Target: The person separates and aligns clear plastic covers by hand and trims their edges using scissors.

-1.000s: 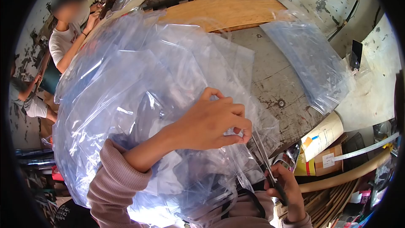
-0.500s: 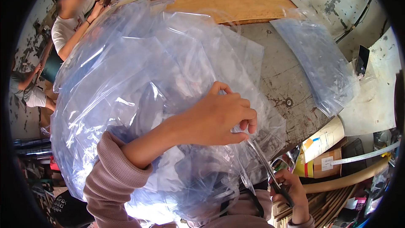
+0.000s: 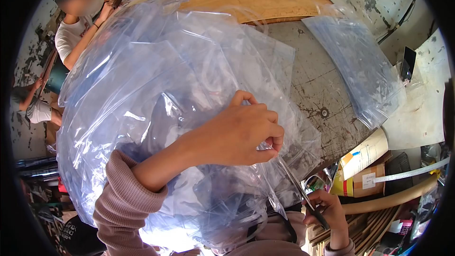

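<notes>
A large heap of clear plastic sheeting (image 3: 142, 80) spreads over the left and middle of the view. My left hand (image 3: 249, 132) lies over its right part with fingers curled, thumb and fingertips pinched on the plastic near the scissors' tips. Low on the right, my right hand (image 3: 327, 213) is closed round the dark handles of a pair of scissors (image 3: 295, 183). The metal blades point up and left, their tips beside my left fingertips. How far the blades are apart is hard to tell.
A flat stack of clear plastic (image 3: 358, 66) lies on the scratched worktable (image 3: 315, 85). Behind is a curved wooden board (image 3: 256, 2). A phone (image 3: 407, 64) leans at the right, above a cardboard box (image 3: 369, 181). Another person (image 3: 76, 33) is at the upper left.
The view has shifted, so the table and the plastic stack sit slightly higher and further right. My left fingers have curled in a little near the scissors' tips. Both hands keep nearly the same place.
</notes>
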### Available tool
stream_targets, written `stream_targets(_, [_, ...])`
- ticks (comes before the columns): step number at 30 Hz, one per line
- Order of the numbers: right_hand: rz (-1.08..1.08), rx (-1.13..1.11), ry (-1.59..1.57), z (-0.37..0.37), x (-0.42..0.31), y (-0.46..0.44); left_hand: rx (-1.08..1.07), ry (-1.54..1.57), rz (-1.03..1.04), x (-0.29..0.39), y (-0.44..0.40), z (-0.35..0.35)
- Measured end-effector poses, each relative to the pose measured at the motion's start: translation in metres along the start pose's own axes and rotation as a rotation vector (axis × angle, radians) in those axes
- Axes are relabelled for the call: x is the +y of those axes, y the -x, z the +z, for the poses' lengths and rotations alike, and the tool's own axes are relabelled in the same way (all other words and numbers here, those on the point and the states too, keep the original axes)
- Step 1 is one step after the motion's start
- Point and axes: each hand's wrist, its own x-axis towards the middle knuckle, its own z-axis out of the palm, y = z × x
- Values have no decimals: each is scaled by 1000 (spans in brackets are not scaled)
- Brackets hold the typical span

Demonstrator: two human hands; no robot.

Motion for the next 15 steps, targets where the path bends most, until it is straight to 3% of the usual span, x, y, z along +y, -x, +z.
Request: stream_targets(15, [27,45,107,6,-3,2,0,-53,-28,1,-1,3])
